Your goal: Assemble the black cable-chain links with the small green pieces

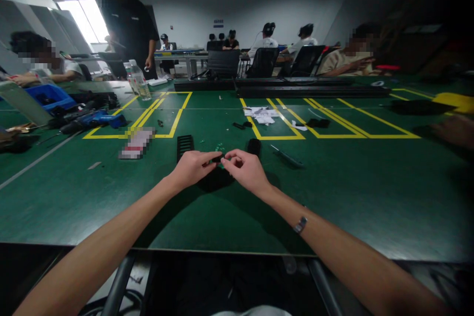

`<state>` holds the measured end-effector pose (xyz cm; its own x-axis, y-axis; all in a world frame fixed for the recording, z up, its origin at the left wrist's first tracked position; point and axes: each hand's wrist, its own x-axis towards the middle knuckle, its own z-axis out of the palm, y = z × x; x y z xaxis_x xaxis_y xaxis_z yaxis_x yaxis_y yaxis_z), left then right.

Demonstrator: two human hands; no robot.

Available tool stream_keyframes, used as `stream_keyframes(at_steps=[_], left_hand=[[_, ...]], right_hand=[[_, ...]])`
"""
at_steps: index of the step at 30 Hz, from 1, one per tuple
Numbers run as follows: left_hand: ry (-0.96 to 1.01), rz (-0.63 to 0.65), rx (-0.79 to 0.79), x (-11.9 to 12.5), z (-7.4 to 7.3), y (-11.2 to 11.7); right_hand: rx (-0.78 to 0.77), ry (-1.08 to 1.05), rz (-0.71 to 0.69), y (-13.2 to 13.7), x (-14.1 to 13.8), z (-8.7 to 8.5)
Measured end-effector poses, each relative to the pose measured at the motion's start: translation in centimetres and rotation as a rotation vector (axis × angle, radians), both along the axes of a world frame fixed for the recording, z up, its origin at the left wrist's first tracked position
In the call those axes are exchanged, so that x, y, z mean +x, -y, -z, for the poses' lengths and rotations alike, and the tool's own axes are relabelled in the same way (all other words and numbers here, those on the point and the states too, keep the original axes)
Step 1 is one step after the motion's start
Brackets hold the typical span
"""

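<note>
My left hand (193, 167) and my right hand (246, 170) meet above the green table (333, 192), fingertips pinched together on a small dark part (220, 159) between them. What the part is I cannot make out. A dark flat piece (215, 180) lies on the table right under the hands. Just beyond them are a black ribbed block (184, 144), a small black block (254, 146), tiny green bits (219, 147) and a thin dark tool (287, 157) to the right.
Yellow tape boxes (166, 118) mark the table. Blue power tool (99, 119) and blue bin (52, 96) sit at left, water bottles (138, 80) behind, white papers (263, 115) in the middle, long black rails (311, 90) across the back. People sit and stand around.
</note>
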<state>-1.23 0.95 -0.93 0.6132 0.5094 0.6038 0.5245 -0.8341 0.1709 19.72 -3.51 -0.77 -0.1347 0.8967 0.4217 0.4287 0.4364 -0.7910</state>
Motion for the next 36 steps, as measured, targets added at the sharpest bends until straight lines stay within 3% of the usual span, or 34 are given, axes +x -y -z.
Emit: stream_keyframes(at_steps=[10, 28, 36], left_hand=[[0.023, 0.039, 0.016, -0.25, 0.24, -0.11], [0.015, 0.031, 0.017, -0.29, 0.45, -0.3], [-0.019, 0.042, 0.04, -0.19, -0.1, -0.05]], right_hand=[[-0.041, -0.028, -0.079, 0.01, 0.25, 0.03], [-0.066, -0.044, -0.096, -0.01, 0.14, 0.36], [-0.037, 0.016, -0.091, 0.15, 0.08, -0.09]])
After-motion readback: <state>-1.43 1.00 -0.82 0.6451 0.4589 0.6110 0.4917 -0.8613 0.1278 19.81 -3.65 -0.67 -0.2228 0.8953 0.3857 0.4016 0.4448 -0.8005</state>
